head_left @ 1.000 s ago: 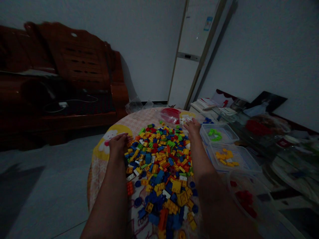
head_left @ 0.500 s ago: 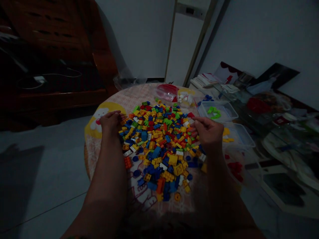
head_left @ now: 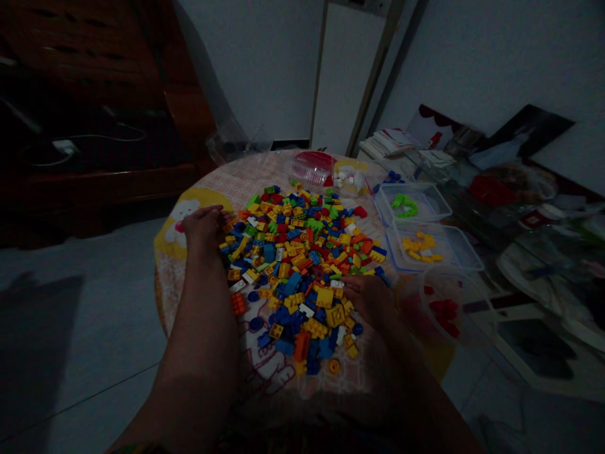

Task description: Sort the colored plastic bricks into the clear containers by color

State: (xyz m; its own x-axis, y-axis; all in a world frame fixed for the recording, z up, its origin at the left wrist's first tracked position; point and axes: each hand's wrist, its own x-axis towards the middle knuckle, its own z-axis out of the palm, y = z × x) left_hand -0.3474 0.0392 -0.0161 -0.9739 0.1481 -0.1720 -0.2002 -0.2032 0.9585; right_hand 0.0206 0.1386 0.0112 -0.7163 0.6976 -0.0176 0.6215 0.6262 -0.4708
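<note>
A heap of toy building bricks (head_left: 302,243) in yellow, blue, green, red, orange and white covers the middle of the round table. At the heap's left edge rests my left hand (head_left: 207,224), its fingers loosely stretched over the nearest bricks and holding nothing I can see. My right hand (head_left: 369,297) reaches low into the heap's right side. Its fingers are extended beside a white brick (head_left: 337,285); whether they touch it is unclear in the dim light. A yellow brick (head_left: 324,297) lies just left of those fingertips.
Along the right edge stand clear containers: one with green pieces (head_left: 405,206), one with yellow pieces (head_left: 422,246), and a tub with red pieces (head_left: 445,315). White pieces (head_left: 350,178) and a red-based clear container (head_left: 312,169) sit at the back. A cluttered glass table (head_left: 491,208) adjoins at right.
My right hand has moved down and toward me, away from the yellow-piece container, and its fingers have straightened from a pinch. My left hand stays at the left edge. The view shifted slightly.
</note>
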